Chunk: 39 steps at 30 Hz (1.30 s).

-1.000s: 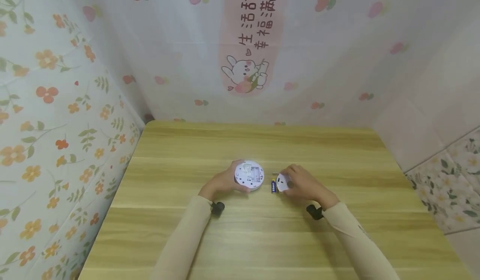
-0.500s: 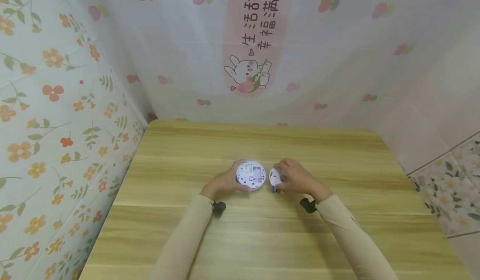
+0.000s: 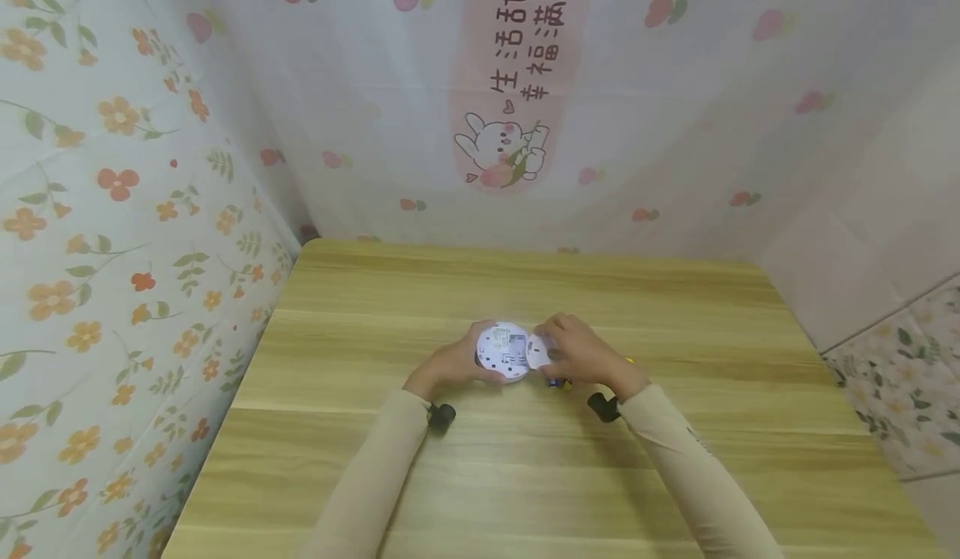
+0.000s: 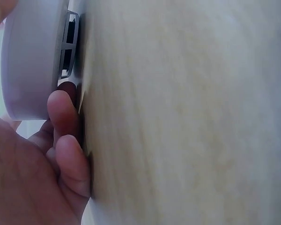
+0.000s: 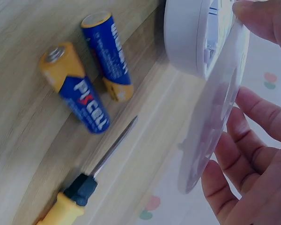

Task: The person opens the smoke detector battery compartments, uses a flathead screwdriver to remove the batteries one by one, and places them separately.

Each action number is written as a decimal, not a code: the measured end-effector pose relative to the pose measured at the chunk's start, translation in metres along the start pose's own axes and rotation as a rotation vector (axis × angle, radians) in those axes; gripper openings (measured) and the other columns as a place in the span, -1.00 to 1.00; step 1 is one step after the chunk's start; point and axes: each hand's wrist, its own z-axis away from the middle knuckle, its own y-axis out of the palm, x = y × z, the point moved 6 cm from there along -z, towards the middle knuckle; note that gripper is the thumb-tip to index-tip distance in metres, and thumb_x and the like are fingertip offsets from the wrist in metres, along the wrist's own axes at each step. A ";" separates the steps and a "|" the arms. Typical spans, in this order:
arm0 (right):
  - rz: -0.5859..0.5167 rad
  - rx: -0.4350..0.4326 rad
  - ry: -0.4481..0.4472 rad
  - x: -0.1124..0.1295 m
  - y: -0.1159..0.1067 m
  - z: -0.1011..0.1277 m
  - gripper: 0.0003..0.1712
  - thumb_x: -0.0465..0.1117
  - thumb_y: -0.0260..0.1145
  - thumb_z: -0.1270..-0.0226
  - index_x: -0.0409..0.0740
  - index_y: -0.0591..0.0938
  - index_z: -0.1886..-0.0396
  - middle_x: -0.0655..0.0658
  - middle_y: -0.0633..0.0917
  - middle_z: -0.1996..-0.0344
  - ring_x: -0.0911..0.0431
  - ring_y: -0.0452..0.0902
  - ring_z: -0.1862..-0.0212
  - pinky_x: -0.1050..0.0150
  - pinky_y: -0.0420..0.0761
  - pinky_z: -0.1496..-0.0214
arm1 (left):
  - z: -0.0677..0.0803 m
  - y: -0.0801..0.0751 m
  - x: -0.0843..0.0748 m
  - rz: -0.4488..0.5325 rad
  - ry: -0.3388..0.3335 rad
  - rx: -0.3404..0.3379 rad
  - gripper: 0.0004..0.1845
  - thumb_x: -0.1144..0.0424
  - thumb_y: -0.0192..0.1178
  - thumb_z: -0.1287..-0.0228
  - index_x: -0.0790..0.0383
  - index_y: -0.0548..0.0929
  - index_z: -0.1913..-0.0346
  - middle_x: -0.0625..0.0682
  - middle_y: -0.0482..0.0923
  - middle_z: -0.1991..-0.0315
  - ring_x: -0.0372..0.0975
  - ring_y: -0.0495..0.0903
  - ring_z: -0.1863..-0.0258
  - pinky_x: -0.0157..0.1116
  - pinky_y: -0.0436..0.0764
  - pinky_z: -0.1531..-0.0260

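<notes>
My left hand (image 3: 453, 361) grips the rim of a round white smoke detector (image 3: 497, 357), its back with the battery compartment facing up. In the left wrist view its slotted underside is close over the table, with curled fingertips (image 4: 65, 110) just below it. My right hand (image 3: 588, 352) pinches a thin, round white mounting plate (image 5: 210, 122) between thumb and fingers. The plate is tilted, and its edge overlaps the compartment side of the detector. Two blue-and-yellow batteries (image 5: 82, 93) lie beside the detector in the right wrist view; the right hand mostly hides them in the head view.
A screwdriver (image 5: 65, 206) with a yellow and black handle lies near the batteries, under the right wrist. The wooden table (image 3: 360, 459) meets a printed curtain (image 3: 375, 126) at its back, and a floral cloth (image 3: 112, 251) hangs along the left.
My right hand has carried the mounting plate leftward and over the batteries, up against the detector's right side. The left hand keeps its hold on the detector.
</notes>
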 end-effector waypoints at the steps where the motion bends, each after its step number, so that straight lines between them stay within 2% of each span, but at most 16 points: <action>1: -0.009 -0.001 0.000 0.001 0.001 -0.001 -0.29 -0.06 0.47 0.01 -0.35 0.53 -0.12 -0.28 0.56 0.01 -0.11 0.45 -0.03 -0.04 0.47 -0.10 | 0.000 0.000 0.000 0.008 -0.003 0.003 0.16 -0.09 0.49 0.09 -0.13 -0.06 -0.50 0.15 0.35 -0.35 0.06 0.45 -0.19 0.06 0.41 -0.19; 6: -0.032 0.011 -0.002 0.007 0.005 -0.008 -0.29 -0.07 0.46 -0.02 -0.34 0.52 -0.14 -0.28 0.55 -0.01 -0.11 0.42 -0.05 -0.06 0.43 -0.12 | -0.001 0.002 0.001 -0.001 -0.023 0.011 0.16 -0.12 0.49 0.09 -0.14 -0.06 -0.50 0.15 0.39 -0.30 0.03 0.46 -0.18 0.04 0.41 -0.20; 14: -0.056 0.022 -0.005 0.019 0.010 -0.022 -0.28 -0.08 0.48 -0.02 -0.33 0.52 -0.16 -0.25 0.54 -0.01 -0.08 0.39 -0.05 -0.02 0.42 -0.14 | -0.002 0.001 -0.002 -0.030 0.003 0.022 0.15 -0.14 0.47 0.07 -0.10 -0.06 -0.50 0.12 0.39 -0.29 -0.04 0.47 -0.14 -0.04 0.43 -0.16; 20: -0.032 0.046 -0.032 0.026 0.018 -0.032 -0.28 -0.07 0.47 -0.02 -0.31 0.52 -0.18 -0.24 0.53 -0.02 -0.07 0.37 -0.04 0.03 0.43 -0.09 | -0.002 -0.001 0.000 -0.022 0.000 0.018 0.16 -0.16 0.48 0.09 -0.14 -0.07 -0.50 0.11 0.42 -0.24 -0.07 0.48 -0.10 -0.07 0.44 -0.13; 30: -0.009 0.058 -0.060 0.030 0.032 -0.044 -0.24 -0.03 0.47 -0.03 -0.27 0.50 -0.23 -0.23 0.51 -0.04 -0.04 0.36 -0.04 0.06 0.42 -0.08 | -0.002 -0.002 0.000 -0.016 0.007 0.026 0.19 -0.15 0.49 0.11 -0.10 -0.08 -0.51 0.08 0.44 -0.22 -0.11 0.48 -0.08 -0.09 0.47 -0.08; 39: -0.028 0.087 -0.079 0.032 0.035 -0.050 -0.24 -0.07 0.47 -0.07 -0.24 0.47 -0.26 -0.19 0.49 -0.06 -0.04 0.35 -0.07 0.05 0.41 -0.10 | -0.004 -0.001 0.002 -0.001 0.011 0.042 0.19 -0.09 0.50 0.08 -0.09 -0.11 -0.51 0.06 0.44 -0.21 -0.16 0.49 -0.03 -0.18 0.50 0.00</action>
